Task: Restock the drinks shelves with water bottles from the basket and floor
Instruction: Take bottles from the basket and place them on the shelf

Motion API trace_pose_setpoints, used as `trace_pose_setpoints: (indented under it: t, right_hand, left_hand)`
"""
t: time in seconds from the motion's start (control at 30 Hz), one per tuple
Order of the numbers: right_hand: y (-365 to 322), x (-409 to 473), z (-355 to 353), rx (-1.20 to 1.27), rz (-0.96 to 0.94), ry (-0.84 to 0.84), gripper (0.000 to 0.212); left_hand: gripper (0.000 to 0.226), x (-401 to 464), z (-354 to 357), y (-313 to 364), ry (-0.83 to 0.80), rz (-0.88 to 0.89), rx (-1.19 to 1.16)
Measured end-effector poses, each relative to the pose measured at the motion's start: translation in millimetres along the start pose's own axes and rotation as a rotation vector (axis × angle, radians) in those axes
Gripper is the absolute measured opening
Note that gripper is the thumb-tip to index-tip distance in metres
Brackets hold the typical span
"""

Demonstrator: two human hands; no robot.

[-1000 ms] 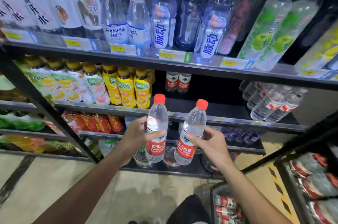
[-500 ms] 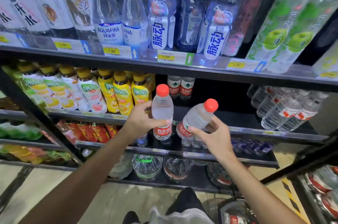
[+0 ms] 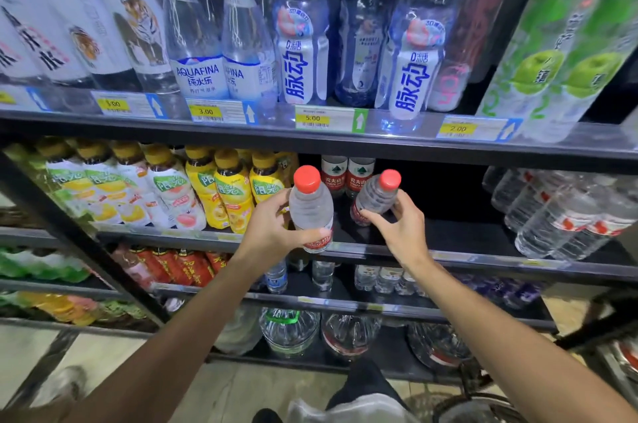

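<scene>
- The left hand [image 3: 272, 232] is wrapped round a clear plastic water bottle with a red cap and red label [image 3: 310, 212], held upright just in front of the second shelf's front edge [image 3: 466, 255].
- The right hand [image 3: 402, 229] pinches a second clear red-capped water bottle [image 3: 374, 196] low on its body; this one is tilted, cap leaning up and to the right, its base pointing into the shelf.
- Both bottles sit at the mouth of a dark gap on that shelf; at the back of the gap stand two matching red-labelled bottles [image 3: 347, 175].
- To the left of the gap is a row of yellow-capped juice bottles [image 3: 228, 194]; to the right, a cluster of clear water bottles with red labels [image 3: 569, 215], well apart from the hands.
- Above, the upper shelf [image 3: 345, 141] with its price tags hangs close over the red caps.
- Risks, as I judge them: the tilted bottle is held only by fingertips near its base, so it could swing or slip as it goes in; set down off-vertical it may topple into the two at the back.
- The left bottle stands near the juice row, and a nudge sideways could knock one over.
- Lifting either too high could catch a cap on the upper shelf's underside.
</scene>
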State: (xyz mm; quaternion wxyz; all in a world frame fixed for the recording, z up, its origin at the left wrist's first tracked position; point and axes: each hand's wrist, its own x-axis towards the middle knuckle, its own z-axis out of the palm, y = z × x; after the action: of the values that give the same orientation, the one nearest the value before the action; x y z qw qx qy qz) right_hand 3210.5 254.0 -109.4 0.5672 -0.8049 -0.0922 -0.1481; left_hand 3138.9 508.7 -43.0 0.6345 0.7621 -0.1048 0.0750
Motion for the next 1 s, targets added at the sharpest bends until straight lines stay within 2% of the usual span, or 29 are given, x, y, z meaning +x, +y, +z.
trace_pose_setpoints:
  t: [0.17,0.37,0.47,0.57,0.67,0.77,0.83,0.93,1.0]
  right_hand:
    - [12.5,19.0,7.4,0.008,0.108,0.034,0.033]
    - [19.2,42.9,10.8,-0.149,0.104,-0.03,0.043]
    - [18.6,51.4,13.1,-0.25,0.064,-0.103,0.056]
    - [19.4,54.4,15.0,-0.258,0.003,-0.134,0.068]
    - [23.4,52.1,16.0,-0.256,0.003,-0.129,0.067]
    - [27.8,49.4,16.3,-0.251,0.027,-0.125,0.057]
    - [29.1,49.1,17.0,-0.262,0.034,-0.125,0.054]
    - [27.2,50.7,18.8,-0.279,0.019,-0.132,0.062]
    - [26.6,50.6,19.0,-0.28,0.012,-0.138,0.063]
  left_hand:
    - [0.056,0.6,-0.6,-5.9,-0.004,0.02,0.039]
    - [0.059,7.5,5.4,-15.2,0.043,0.103,0.122]
    - [0.062,16.5,12.0,-22.7,0.062,0.163,0.158]
    - [0.064,25.8,18.5,-30.8,0.06,0.188,0.155]
    - [0.061,35.7,28.0,-42.1,0.08,0.229,0.261]
    - [0.06,46.7,35.3,-55.5,0.141,0.153,0.227]
    - [0.059,54.5,39.7,-64.4,0.168,0.039,0.175]
    - [0.054,68.4,44.3,-78.9,0.221,-0.128,0.099]
    - [0.047,78.2,44.1,-84.9,0.225,-0.174,0.057]
